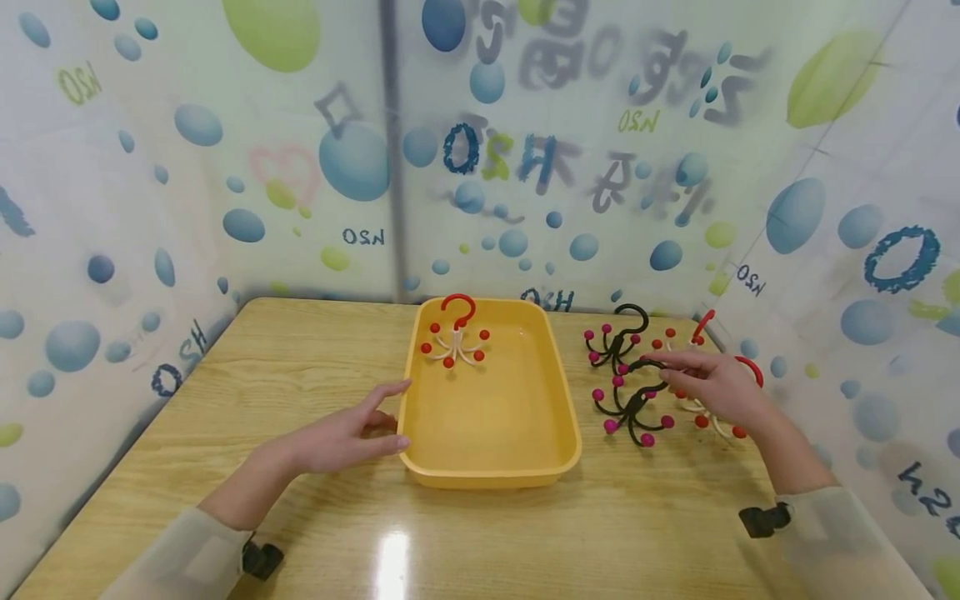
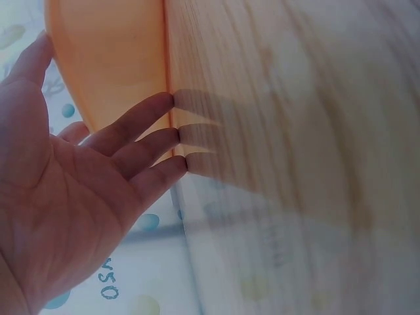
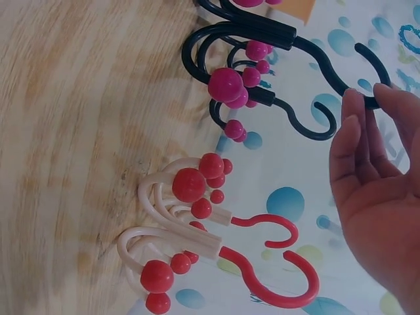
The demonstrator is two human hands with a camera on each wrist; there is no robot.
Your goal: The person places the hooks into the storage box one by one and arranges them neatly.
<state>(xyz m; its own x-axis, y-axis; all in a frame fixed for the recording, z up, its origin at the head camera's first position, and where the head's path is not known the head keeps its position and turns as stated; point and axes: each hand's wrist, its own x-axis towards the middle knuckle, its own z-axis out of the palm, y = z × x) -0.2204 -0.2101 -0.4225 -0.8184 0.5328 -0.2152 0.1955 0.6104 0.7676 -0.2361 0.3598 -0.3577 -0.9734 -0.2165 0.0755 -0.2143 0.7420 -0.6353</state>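
Right hand: you pinch the curved top of the nearer black ball-tipped hook between thumb and fingers. It stands hook-up, magenta balls at the leg ends, just right of the yellow plastic tray; can't tell if its legs touch the table. Second black ball-tipped hook sits just behind it. Two white ball-tipped hooks with red tops and red balls stand near your right hand, partly covered by it in the head view.

Your left hand is spread, fingers extended, thumb and fingertips touching the tray's left side. Inside the tray, far left corner, you have one white-and-red hook. All on a wood-grain table; white curtain with blue and green dots behind.
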